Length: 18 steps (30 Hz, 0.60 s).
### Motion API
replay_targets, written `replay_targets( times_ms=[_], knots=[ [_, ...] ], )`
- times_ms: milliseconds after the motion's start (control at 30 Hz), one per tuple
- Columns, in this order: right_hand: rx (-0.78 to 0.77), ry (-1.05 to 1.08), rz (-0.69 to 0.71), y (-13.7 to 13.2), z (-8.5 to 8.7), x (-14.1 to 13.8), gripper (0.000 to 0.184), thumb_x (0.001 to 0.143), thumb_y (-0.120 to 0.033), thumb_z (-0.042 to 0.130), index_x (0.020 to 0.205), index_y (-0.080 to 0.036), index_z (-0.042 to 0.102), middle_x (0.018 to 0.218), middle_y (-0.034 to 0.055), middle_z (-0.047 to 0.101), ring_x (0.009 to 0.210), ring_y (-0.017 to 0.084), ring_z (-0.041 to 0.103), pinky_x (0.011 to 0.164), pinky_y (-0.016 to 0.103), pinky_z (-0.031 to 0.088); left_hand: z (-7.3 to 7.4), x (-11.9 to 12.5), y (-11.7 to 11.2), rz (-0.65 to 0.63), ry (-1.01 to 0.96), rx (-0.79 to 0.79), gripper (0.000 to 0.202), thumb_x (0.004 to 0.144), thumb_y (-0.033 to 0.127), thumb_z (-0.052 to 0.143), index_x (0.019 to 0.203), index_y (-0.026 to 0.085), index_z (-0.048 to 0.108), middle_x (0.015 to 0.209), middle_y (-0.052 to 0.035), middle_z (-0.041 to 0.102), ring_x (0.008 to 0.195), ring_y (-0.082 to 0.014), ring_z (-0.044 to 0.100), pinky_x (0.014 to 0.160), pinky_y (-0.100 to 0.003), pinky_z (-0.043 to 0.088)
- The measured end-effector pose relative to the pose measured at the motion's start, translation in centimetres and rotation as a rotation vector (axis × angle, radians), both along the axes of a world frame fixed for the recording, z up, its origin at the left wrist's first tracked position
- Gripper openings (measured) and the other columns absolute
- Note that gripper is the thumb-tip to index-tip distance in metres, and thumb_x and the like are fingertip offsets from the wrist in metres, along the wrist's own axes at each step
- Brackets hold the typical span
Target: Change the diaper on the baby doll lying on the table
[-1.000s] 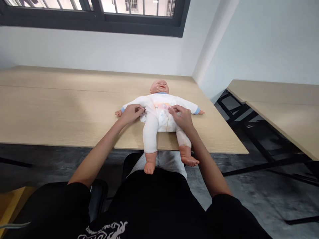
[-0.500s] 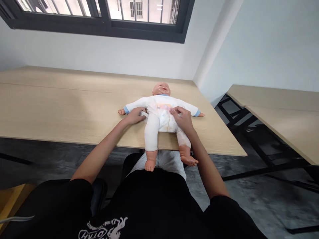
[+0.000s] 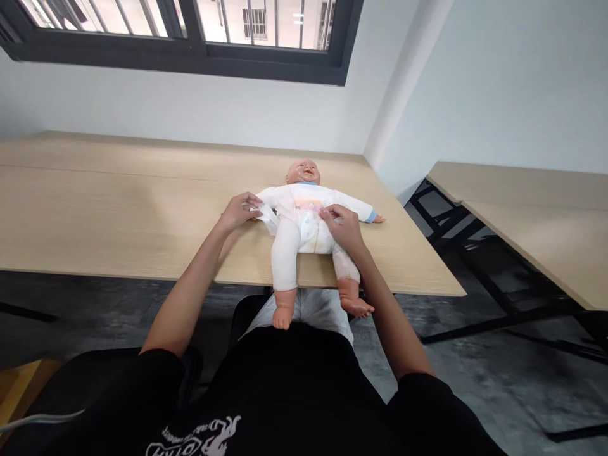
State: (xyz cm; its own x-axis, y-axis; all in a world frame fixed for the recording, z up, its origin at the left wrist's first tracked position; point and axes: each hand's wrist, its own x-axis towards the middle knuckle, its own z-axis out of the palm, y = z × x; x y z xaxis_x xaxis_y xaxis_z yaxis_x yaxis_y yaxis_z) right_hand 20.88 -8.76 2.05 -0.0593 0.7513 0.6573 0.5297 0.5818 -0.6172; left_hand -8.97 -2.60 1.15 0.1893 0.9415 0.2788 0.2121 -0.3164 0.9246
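Note:
A baby doll (image 3: 304, 196) in a white top with blue trim lies on its back, head away from me, feet hanging over the table's front edge. A white printed diaper (image 3: 314, 234) covers its hips. With pinched fingers, my left hand (image 3: 240, 211) holds the diaper's side tab (image 3: 268, 217), stretched out from the doll's left-of-picture hip. My right hand (image 3: 345, 226) is closed at the diaper's front waist on the other side, its fingertips on the front edge. Part of the doll's arm on the left is hidden behind my left hand.
The doll lies on a light wooden table (image 3: 118, 215) against a wall under a dark-framed window (image 3: 270, 60). To the right, across a gap, stands another table (image 3: 532, 215) with black folding legs. A black chair (image 3: 85, 392) is at lower left.
My left hand has moved left and slightly up, pulling the diaper's side tab out from the doll's hip. My right hand stays at the waist. The view has shifted slightly.

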Motion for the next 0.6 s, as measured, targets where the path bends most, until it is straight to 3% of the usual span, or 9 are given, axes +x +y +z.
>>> replay_targets(
  times_ms=[133,233,367,467,533,600],
  knots=[
    [0.004,-0.017,-0.001,-0.1,-0.3,0.0,0.034,0.095,-0.044,0.052,0.076,-0.018,0.061,0.08,0.0052,0.066,0.076,0.02,0.059,0.074,0.033,0.046,0.5,-0.4,-0.1,0.103,-0.112,0.014,0.04,0.052,0.03,0.082,0.083,0.014,0.063,0.078,-0.0016,0.059,0.069,-0.0149,0.06,0.061,-0.025,0.049],
    [-0.008,-0.154,0.002,-0.4,0.2,0.0,0.028,0.095,-0.041,0.053,0.086,-0.018,0.065,0.085,0.0063,0.065,0.083,0.021,0.059,0.082,0.035,0.046,0.9,0.0,-0.6,0.121,-0.152,0.062,0.043,0.052,0.033,0.083,0.085,0.015,0.062,0.078,-0.0008,0.059,0.07,-0.0144,0.059,0.064,-0.025,0.049],
    [-0.019,-0.518,0.004,0.0,2.3,-1.0,0.028,0.094,-0.043,0.06,0.109,-0.022,0.07,0.102,0.0088,0.064,0.101,0.026,0.056,0.094,0.041,0.04,1.6,1.9,-2.2,0.03,-0.165,0.128,0.041,0.064,0.038,0.08,0.094,0.017,0.06,0.09,-0.0021,0.06,0.072,-0.0121,0.058,0.069,-0.025,0.049],
    [-0.019,-0.657,0.175,1.8,3.6,-2.9,0.032,0.099,-0.042,0.055,0.124,-0.026,0.067,0.123,0.008,0.062,0.116,0.027,0.053,0.099,0.041,0.039,2.1,3.8,-3.5,-0.029,-0.098,0.192,0.034,0.076,0.04,0.071,0.097,0.018,0.058,0.1,-0.0052,0.061,0.078,-0.013,0.058,0.072,-0.025,0.048],
    [-0.054,-0.734,0.273,3.4,3.6,-4.2,0.032,0.102,-0.035,0.049,0.128,-0.025,0.066,0.131,0.0066,0.061,0.121,0.026,0.052,0.103,0.041,0.039,2.5,4.9,-4.1,-0.072,-0.05,0.222,0.032,0.081,0.043,0.065,0.1,0.018,0.057,0.104,-0.0076,0.061,0.085,-0.0156,0.058,0.076,-0.026,0.048],
    [-0.106,-0.808,0.268,4.7,3.1,-5.2,0.034,0.104,-0.028,0.044,0.131,-0.023,0.064,0.135,0.0069,0.059,0.125,0.027,0.051,0.106,0.043,0.038,2.9,5.4,-4.4,-0.128,-0.021,0.236,0.034,0.085,0.047,0.061,0.103,0.019,0.055,0.106,-0.0087,0.059,0.089,-0.0173,0.057,0.078,-0.027,0.048]
  ],
)
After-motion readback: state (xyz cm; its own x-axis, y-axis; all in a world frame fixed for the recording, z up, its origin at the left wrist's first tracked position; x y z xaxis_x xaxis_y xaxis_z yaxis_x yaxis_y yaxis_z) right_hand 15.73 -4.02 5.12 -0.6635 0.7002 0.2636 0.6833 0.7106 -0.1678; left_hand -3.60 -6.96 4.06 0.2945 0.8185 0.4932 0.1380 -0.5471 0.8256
